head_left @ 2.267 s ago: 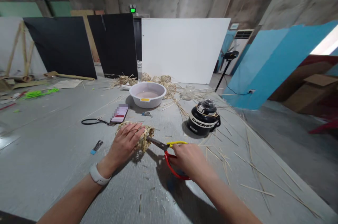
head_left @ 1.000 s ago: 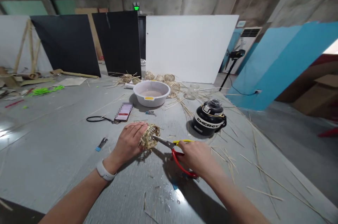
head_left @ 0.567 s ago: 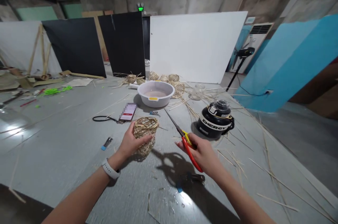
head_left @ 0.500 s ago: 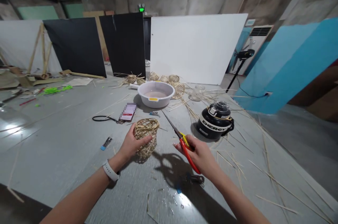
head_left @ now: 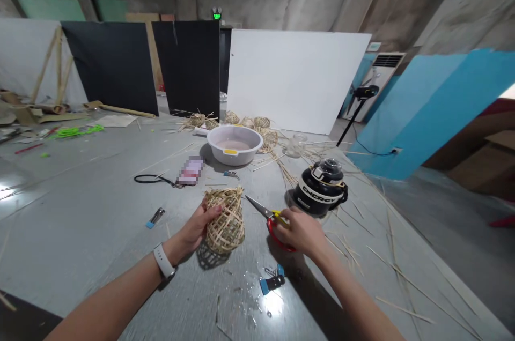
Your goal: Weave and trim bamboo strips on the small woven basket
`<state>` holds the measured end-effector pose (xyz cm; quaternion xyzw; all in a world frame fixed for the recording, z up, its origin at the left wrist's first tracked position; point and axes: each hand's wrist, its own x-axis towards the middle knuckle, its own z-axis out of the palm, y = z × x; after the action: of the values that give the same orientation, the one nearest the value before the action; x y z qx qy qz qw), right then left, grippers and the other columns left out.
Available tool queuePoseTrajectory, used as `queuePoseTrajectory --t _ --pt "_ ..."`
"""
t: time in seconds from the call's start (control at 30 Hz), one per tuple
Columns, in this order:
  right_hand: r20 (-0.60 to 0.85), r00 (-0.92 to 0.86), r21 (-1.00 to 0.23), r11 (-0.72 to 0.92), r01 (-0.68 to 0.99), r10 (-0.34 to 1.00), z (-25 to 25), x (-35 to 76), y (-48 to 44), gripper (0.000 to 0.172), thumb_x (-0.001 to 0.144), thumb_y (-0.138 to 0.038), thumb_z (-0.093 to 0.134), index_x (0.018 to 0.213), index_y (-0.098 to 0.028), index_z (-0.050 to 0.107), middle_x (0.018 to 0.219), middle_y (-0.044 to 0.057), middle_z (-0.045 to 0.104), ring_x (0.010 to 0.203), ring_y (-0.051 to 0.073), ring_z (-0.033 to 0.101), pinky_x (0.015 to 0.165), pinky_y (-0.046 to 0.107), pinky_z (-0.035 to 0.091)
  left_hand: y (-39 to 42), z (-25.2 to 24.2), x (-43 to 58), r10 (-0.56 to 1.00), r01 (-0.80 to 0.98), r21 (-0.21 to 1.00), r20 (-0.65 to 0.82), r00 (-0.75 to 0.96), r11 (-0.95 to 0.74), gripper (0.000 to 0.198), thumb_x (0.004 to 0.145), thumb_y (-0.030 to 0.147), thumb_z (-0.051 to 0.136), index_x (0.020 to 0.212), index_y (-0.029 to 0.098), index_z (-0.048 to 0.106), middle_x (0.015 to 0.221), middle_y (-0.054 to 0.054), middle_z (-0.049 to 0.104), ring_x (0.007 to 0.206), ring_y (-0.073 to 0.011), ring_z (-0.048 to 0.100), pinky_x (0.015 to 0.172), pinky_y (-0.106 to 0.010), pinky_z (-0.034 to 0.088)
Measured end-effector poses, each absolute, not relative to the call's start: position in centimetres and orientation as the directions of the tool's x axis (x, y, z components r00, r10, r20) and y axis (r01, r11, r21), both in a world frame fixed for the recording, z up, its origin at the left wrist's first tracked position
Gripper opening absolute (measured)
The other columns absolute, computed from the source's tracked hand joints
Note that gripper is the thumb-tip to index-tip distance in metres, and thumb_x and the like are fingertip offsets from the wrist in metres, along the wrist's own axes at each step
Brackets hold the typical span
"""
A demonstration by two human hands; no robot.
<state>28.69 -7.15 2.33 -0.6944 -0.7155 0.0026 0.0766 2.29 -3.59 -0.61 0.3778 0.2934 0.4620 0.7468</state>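
My left hand (head_left: 197,227) grips a small woven bamboo basket (head_left: 226,225) by its left side, thumb over the front of the weave. Cut strip ends bristle along its upper rim. In my right hand (head_left: 302,229) is a pair of scissors (head_left: 261,208) with red and yellow handles; the fingers hide part of the handles. The blades point up and left, their tip close to the basket's right edge but apart from it. Below the right hand, black-and-blue clips (head_left: 272,283) lie on the wet tabletop.
A white basin (head_left: 234,146) of water stands beyond the basket, with woven pieces (head_left: 267,138) behind it. To the right are a black jug (head_left: 319,188) and loose bamboo strips (head_left: 392,260). A phone (head_left: 190,171) with a strap and another clip (head_left: 155,217) lie left.
The basket has turned in my left hand, showing its side and bristly rim more. The scissors have turned flatter and lower, and their blades look closer together. The view has shifted slightly.
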Motion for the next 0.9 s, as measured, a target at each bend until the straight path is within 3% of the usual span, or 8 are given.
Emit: queuePoseTrajectory --t 0.07,0.13,0.2,0.27,0.5,0.57,0.7,0.9 --pt "0.320 -0.128 -0.232 0.209 0.950 0.939 3.3 27.7 -8.0 0.039 0.090 -0.029 0.049 0.123 -0.015 0.063 0.122 0.016 0.067 0.109 0.028 0.065 0.087 0.038 0.052 -4.1 -0.9 2.6 0.886 -0.432 0.845 -0.097 0.454 0.315 0.058 0.072 0.039 0.082 0.118 0.016 0.056 0.110 -0.013 0.071 0.091 -0.0255 0.071 0.080 -0.035 0.057" --pt "0.483 -0.297 -0.278 0.466 0.840 0.823 4.0 26.3 -8.8 0.052 0.097 -0.034 0.043 0.146 -0.018 0.042 0.145 0.014 0.052 0.133 0.025 0.050 0.106 0.043 0.044 -4.6 -1.3 2.9 0.864 -0.386 0.866 -0.097 0.493 0.317 0.058 0.073 0.037 0.081 0.120 0.016 0.055 0.114 -0.014 0.070 0.096 -0.0270 0.070 0.082 -0.036 0.056" --pt "0.517 -0.433 -0.240 0.611 0.755 0.738 4.1 24.9 -9.4 0.066 0.096 -0.043 0.050 0.154 -0.020 0.026 0.154 0.013 0.041 0.142 0.025 0.038 0.114 0.048 0.036 -5.0 -1.7 3.1 0.861 -0.355 0.891 -0.073 0.503 0.282 0.060 0.072 0.035 0.082 0.123 0.016 0.055 0.119 -0.014 0.068 0.102 -0.0281 0.068 0.086 -0.036 0.054" --pt "0.505 -0.507 -0.206 0.669 0.714 0.698 3.6 23.9 -9.7 0.075 0.093 -0.046 0.055 0.155 -0.021 0.022 0.153 0.014 0.043 0.143 0.027 0.037 0.118 0.055 0.028 -5.3 -2.2 3.4 0.875 -0.353 0.904 -0.046 0.483 0.242 0.064 0.072 0.035 0.082 0.126 0.018 0.054 0.123 -0.014 0.067 0.107 -0.0283 0.066 0.091 -0.037 0.052" --pt "0.468 -0.578 -0.216 0.720 0.659 0.669 2.3 23.0 -9.7 0.109 0.074 -0.069 0.068 0.156 -0.016 0.020 0.142 0.021 0.053 0.133 0.035 0.048 0.119 0.063 0.014 -6.2 -2.9 4.2 0.903 -0.437 0.853 -0.088 0.419 0.286 0.084 0.068 0.033 0.085 0.140 0.023 0.042 0.130 -0.014 0.063 0.112 -0.0291 0.064 0.097 -0.044 0.049" --pt "0.445 -0.582 -0.214 0.712 0.669 0.681 2.0 22.9 -9.6 0.122 0.068 -0.073 0.070 0.156 -0.012 0.014 0.145 0.025 0.048 0.138 0.037 0.042 0.119 0.062 0.018 -6.4 -2.8 4.5 0.902 -0.469 0.822 -0.115 0.417 0.322 0.081 0.069 0.033 0.084 0.138 0.024 0.044 0.133 -0.014 0.062 0.116 -0.0294 0.063 0.101 -0.045 0.047" --pt "0.393 -0.568 -0.252 0.679 0.690 0.723 1.0 23.0 -9.5 0.143 0.057 -0.080 0.071 0.156 -0.006 -0.002 0.158 0.030 0.021 0.148 0.040 0.019 0.117 0.058 0.026 -6.4 -2.6 4.8 0.900 -0.487 0.798 -0.150 0.410 0.355 0.072 0.071 0.032 0.082 0.134 0.023 0.047 0.132 -0.012 0.062 0.117 -0.0278 0.063 0.104 -0.043 0.046" --pt "0.346 -0.485 -0.370 0.592 0.716 0.803 -0.1 22.8 -9.5 0.144 0.056 -0.075 0.076 0.157 -0.013 -0.005 0.163 0.025 -0.002 0.150 0.040 -0.001 0.118 0.059 0.019 -6.2 -2.2 4.8 0.893 -0.463 0.822 -0.114 0.434 0.331 0.054 0.076 0.036 0.079 0.122 0.020 0.056 0.122 -0.011 0.068 0.110 -0.0281 0.066 0.101 -0.043 0.049"
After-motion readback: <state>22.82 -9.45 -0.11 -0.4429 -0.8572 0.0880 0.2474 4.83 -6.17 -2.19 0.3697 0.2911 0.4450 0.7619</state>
